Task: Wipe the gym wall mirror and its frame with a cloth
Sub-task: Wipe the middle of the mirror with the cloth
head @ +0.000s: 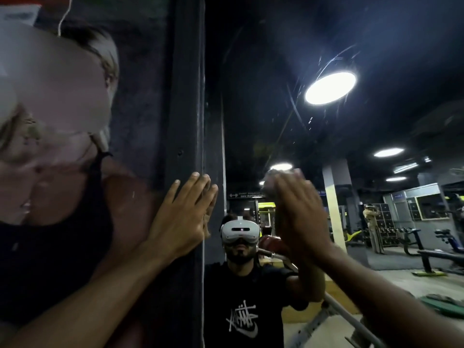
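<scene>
Head view: right hand [298,217] presses cloth [277,180] to mirror [263,96], left hand [185,214] on frame [185,96]

Nearest, both forearms reach up from the bottom edge. The left hand lies flat on the dark frame, its grip fully open and holding nothing, fingers straight, the fingertips lapping over onto the edge of the glass. The right hand is blurred but its grip also looks open: straight fingers pin the cloth against the mirror rather than curl round it. The cloth sits between palm and glass, a bunched part showing just above the fingertips.

Risks, as I judge them: with only flat pressure on it, the cloth could slide out and drop if the hand eases off. The bare left fingertips may print the glass edge. Streaks around the reflected ceiling light [330,87] lie well above the cloth and could be missed.

The cloth is a wad with no clear long axis; what shows of it points up, in line with the fingers. The frame runs vertically, top to bottom, and the mirror's edge follows it.

Farther left, a poster [62,172] hangs just beside the frame
</scene>
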`<state>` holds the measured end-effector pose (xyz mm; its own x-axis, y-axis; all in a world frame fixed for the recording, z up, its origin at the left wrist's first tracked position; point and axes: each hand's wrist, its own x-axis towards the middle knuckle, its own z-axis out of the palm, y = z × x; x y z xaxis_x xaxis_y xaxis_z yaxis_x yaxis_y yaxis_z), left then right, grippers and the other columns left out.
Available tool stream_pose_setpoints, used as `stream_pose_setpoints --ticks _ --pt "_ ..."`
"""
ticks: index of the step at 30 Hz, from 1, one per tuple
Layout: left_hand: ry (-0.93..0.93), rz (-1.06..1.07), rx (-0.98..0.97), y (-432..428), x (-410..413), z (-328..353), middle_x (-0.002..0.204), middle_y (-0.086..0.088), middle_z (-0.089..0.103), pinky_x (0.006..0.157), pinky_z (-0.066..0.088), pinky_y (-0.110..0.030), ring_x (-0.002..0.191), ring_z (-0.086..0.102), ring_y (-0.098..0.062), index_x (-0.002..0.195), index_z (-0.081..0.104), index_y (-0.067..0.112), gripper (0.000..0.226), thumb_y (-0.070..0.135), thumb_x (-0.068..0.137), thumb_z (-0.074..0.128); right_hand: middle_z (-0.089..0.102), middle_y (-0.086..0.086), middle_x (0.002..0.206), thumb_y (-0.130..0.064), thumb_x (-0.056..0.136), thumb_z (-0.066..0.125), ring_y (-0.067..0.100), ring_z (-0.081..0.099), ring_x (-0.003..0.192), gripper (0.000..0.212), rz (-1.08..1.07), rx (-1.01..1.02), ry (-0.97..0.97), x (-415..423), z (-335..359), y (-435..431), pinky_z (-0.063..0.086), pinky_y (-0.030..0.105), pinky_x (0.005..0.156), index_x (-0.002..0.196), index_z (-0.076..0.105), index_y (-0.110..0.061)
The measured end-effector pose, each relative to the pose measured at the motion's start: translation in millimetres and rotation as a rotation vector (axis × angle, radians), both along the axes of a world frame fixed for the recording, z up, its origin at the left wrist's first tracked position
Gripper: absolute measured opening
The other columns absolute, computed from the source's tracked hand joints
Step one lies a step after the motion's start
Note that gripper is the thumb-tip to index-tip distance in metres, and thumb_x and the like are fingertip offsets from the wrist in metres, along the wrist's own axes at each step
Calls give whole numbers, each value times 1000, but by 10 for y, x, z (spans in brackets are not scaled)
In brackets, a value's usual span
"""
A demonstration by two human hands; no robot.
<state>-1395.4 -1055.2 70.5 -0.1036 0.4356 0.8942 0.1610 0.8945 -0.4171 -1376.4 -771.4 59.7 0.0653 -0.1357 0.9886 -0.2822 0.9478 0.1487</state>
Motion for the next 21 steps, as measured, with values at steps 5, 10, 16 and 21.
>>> stream_pose_setpoints --ticks 5,10,16,21 --pt "-8 12 6 -189 100 -43 162 -4 38 117 34 -54 151 31 -25 153 43 12 62 33 96 35 40 10 159 -4 82 56 35 35 147 74 74 -64 3 -139 -478 -1186 34 53 115 152 39 -16" --pt "-31 -33 10 -104 108 100 161 -7 40 120 28 -55 150 31 -29 151 46 17 59 38 97 35 45 3 155 -5 86 66 28 41 145 67 1 243 23 -85 -338 -817 41 49 115 148 46 -18" --pt "-94 -74 -33 371 96 235 169 -6 20 125 12 -52 155 16 -29 160 26 27 68 52 97 23 32 7 164 -14 101 53 31 14 156 60 -1 -534 35 81 95 28 19 54 125 158 33 -16" --pt "-111 -158 53 745 93 358 170 -3 15 124 12 -55 156 13 -29 161 22 31 65 52 99 24 36 2 163 -24 101 48 28 29 152 56 -54 109 -1 113 -157 34 33 49 117 155 37 -24"
